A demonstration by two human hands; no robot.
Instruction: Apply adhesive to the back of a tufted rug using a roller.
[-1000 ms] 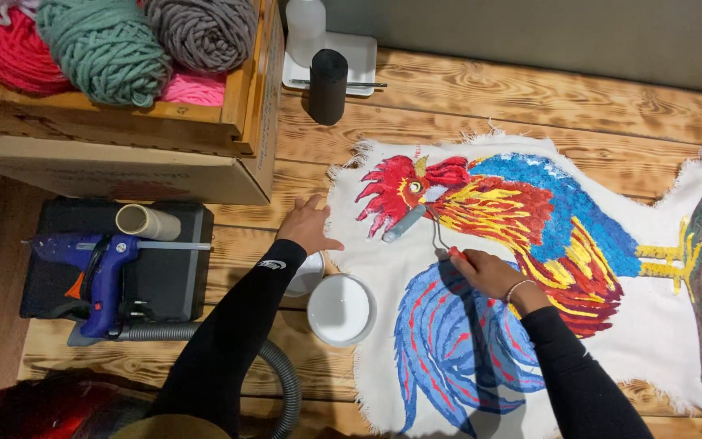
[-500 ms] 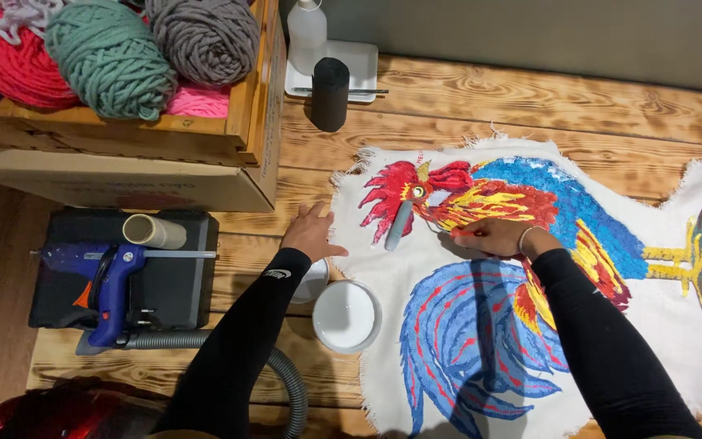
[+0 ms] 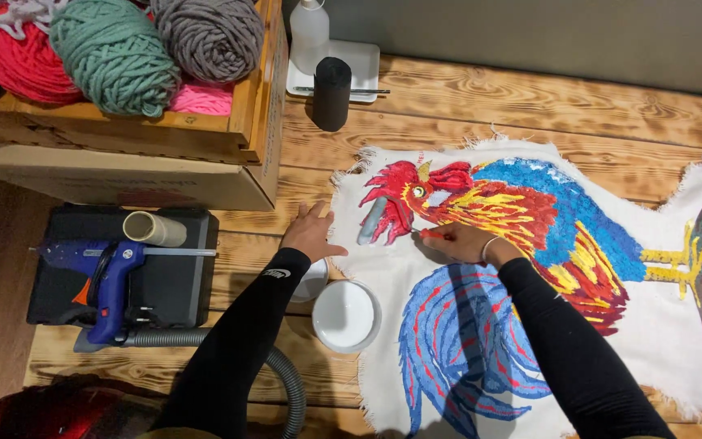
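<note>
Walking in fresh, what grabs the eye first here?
The brightly painted rooster cloth spread over the wooden table stands out, with the right hand holding a red-tipped tool at its neck and the left hand pressed flat at the cloth's left edge. Top left, fat yarn balls fill a wooden crate, and a blue glue gun lies on a black case below.

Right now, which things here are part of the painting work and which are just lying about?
In use:
right hand with a red-tipped tool
left hand pressing the cloth's edge
rooster cloth
white dish

Lying about:
glue gun
yarn balls
black cylinder
bottle
hose
</note>
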